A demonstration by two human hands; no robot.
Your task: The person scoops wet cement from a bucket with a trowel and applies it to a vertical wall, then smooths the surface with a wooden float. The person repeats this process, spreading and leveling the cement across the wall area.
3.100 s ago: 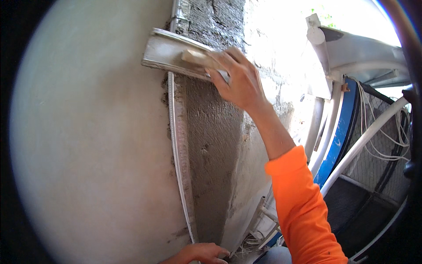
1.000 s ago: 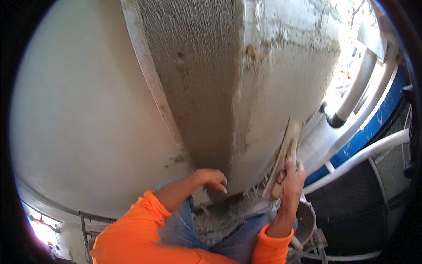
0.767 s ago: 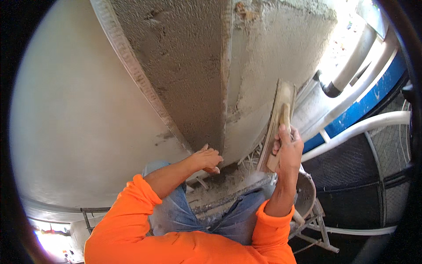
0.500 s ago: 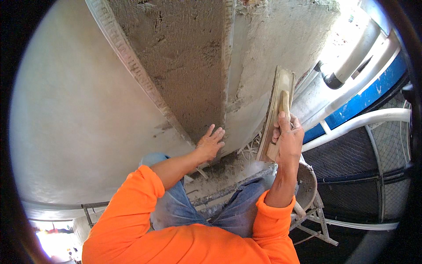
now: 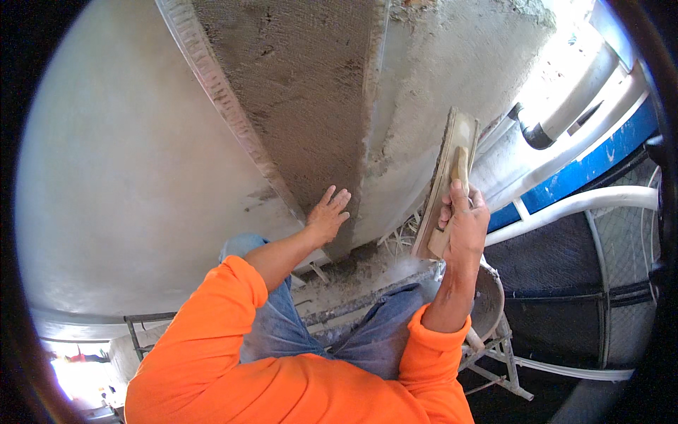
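Note:
My right hand point(image 5: 466, 222) is wrapped round the pale handle of a long rectangular plastering float point(image 5: 443, 187). The float is held up on the right, with its handle side toward me. My left hand point(image 5: 327, 218) has its fingers spread and holds nothing. It is over the lower end of a brown, rough mortar strip point(image 5: 296, 106); whether the fingertips touch the mortar I cannot tell. Pale ridged edge strips point(image 5: 224, 106) border the mortar, with a smooth grey wall point(image 5: 127, 162) to the left and a plastered face point(image 5: 424, 85) to the right.
By my right forearm a mortar-stained bucket point(image 5: 487, 300) stands beside a metal stand point(image 5: 505, 367). White railing point(image 5: 579, 205) with dark mesh runs along the right. A dusty ledge point(image 5: 367, 283) with debris lies past my knees.
The view has shifted a little, so the mortar strip appears farther right. My left hand has moved slightly left and up across its lower end. The float stays in my right hand, almost still.

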